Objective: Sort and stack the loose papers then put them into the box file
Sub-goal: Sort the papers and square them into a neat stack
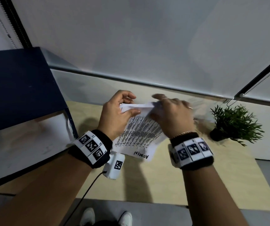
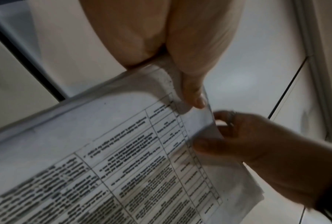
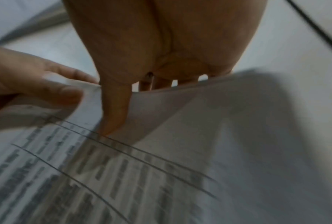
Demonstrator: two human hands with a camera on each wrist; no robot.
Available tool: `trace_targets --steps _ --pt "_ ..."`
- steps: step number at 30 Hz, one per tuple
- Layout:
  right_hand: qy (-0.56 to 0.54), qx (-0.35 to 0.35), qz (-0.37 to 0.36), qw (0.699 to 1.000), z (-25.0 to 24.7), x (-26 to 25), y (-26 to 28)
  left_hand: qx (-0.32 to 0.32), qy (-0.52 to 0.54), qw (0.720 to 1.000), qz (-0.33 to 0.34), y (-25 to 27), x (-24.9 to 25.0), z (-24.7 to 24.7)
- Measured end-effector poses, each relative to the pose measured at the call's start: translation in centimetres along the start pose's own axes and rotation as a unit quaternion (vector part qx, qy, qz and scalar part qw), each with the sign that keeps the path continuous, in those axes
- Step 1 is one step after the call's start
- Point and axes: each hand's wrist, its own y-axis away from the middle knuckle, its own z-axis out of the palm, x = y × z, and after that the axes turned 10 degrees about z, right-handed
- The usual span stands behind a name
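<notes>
A stack of printed papers, with tables of text and "ADMIN" handwritten near its lower edge, is held up above the wooden desk. My left hand grips the stack's upper left corner, thumb on the front. My right hand pinches the upper right part, thumb on the printed face and fingers behind. In the left wrist view the papers fill the lower half. The right wrist view shows the papers blurred. The dark blue box file stands open at the left, its pale inside showing.
A small potted plant stands on the desk at the right. A white roller blind hangs behind, with a bead chain at the right. White shoes show on the floor below the desk edge.
</notes>
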Motion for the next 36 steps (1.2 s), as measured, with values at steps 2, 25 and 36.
trace_targets --steps 2,25,36 --pt "-0.006 -0.032 -0.069 0.997 0.0 -2.0 -0.8 -0.003 0.011 1.000 -0.007 -0.1 0.3 0.1" --pt "-0.571 -0.017 0.191 0.798 2.8 8.5 1.9 0.250 0.061 0.938 -0.231 2.9 -7.1 0.2" --pt "-0.599 0.054 0.269 0.753 7.9 9.2 5.7 0.236 -0.040 0.963 -0.126 4.4 -8.3 0.1"
